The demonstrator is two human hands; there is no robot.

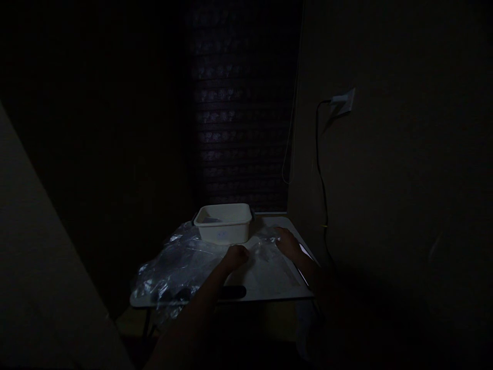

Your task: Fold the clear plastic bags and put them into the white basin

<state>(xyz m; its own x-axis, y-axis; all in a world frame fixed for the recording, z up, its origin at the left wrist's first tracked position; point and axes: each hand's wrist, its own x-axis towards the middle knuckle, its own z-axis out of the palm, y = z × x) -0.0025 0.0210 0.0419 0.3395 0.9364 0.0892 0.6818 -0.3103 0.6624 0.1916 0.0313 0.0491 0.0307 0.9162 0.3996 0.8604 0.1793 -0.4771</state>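
Note:
In dim light, my left hand point(235, 255) is over the middle of the small table, just in front of a white plastic tub point(224, 232). Its fingers are curled closed at the near side of a thin clear plastic bag point(265, 237). My right hand point(287, 242) is by the table's right side, its fingers closed on the bag's other side. The bag spans the gap between both hands. A larger heap of crumpled clear plastic point(177, 262) covers the left part of the table. Fine finger detail is lost in the dark.
The white folding table point(265, 288) has a dark slot handle point(233, 292) at its front edge. A phone-like device with a lit screen point(304, 252) lies along the right edge. A cable point(319, 154) hangs from a wall socket point(348, 102). A patterned blind point(219, 103) hangs behind.

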